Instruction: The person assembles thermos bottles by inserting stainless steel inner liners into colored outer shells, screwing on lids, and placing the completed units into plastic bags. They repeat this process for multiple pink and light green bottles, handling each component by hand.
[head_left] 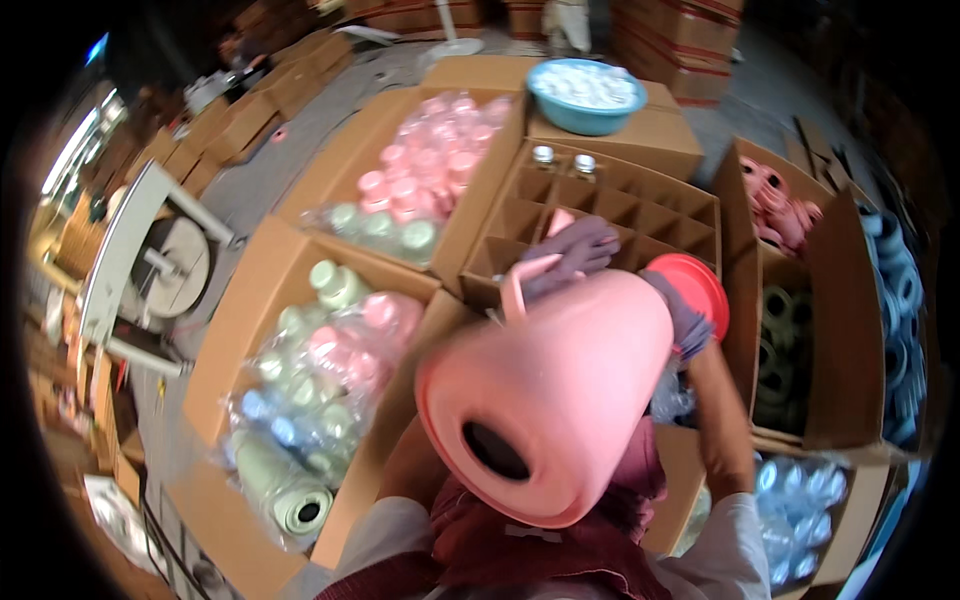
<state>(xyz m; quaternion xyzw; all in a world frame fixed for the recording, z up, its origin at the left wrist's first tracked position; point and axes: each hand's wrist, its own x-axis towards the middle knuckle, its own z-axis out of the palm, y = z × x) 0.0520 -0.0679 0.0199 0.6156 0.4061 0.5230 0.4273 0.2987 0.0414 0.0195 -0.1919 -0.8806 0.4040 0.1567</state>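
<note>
A large pink jug body [570, 390] is tilted in front of me, its round base with a dark hole facing me. A pink handle [515, 290] sticks out on its left side. My right hand [685, 315], in a purple-grey glove, grips the jug's far right end. Right beside it is a round red lid or dish [700, 290]. My left hand [575, 255], gloved alike, is behind the handle with its fingers drawn together. A small pink piece [561, 221] shows at its top; whether the hand holds it is unclear. The jug hides my left wrist.
Beyond the jug stands a divided carton [640, 215] with two silver-topped bottles. Open cartons at the left hold bagged pink pieces [425, 160] and green pieces [340, 285]. A blue basin [587, 118] of small white parts is behind. Pink parts [775, 200] and blue parts [900, 290] lie right.
</note>
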